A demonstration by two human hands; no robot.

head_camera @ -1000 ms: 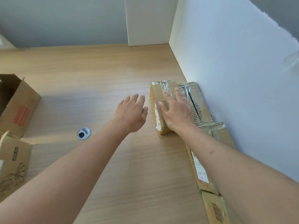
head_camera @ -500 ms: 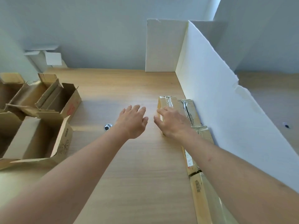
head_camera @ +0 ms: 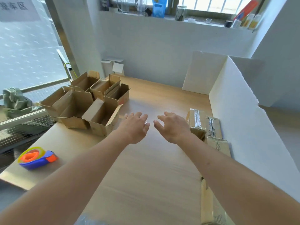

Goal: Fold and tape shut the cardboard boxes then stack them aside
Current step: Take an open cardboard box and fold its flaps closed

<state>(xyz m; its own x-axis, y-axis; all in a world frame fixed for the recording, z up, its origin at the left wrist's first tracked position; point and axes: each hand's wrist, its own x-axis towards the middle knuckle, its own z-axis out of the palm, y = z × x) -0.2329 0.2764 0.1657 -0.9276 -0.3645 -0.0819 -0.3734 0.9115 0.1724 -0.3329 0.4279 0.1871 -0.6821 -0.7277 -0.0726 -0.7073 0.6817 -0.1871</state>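
Note:
Several taped cardboard boxes [head_camera: 197,118] lie in a row along the white partition at the right, and another taped box [head_camera: 207,203] sits near the bottom right. A cluster of open untaped boxes [head_camera: 100,112] stands at the table's left. A blue and orange tape dispenser [head_camera: 36,157] with a yellow roll rests near the left edge. My left hand [head_camera: 134,126] and my right hand [head_camera: 172,125] hover over the middle of the table, fingers spread, holding nothing. My right hand is just left of the taped boxes, not touching them.
A white foam partition [head_camera: 243,127] walls off the table's right side and back corner. The wooden table [head_camera: 146,176] has bare surface between my arms. A window sill with bottles and jars runs above the back wall. A crumpled green bag [head_camera: 15,99] lies beyond the left edge.
My right hand lifted off the taped box and drew leftward toward my left hand. The view tilted up, bringing the open boxes, tape dispenser and window into sight.

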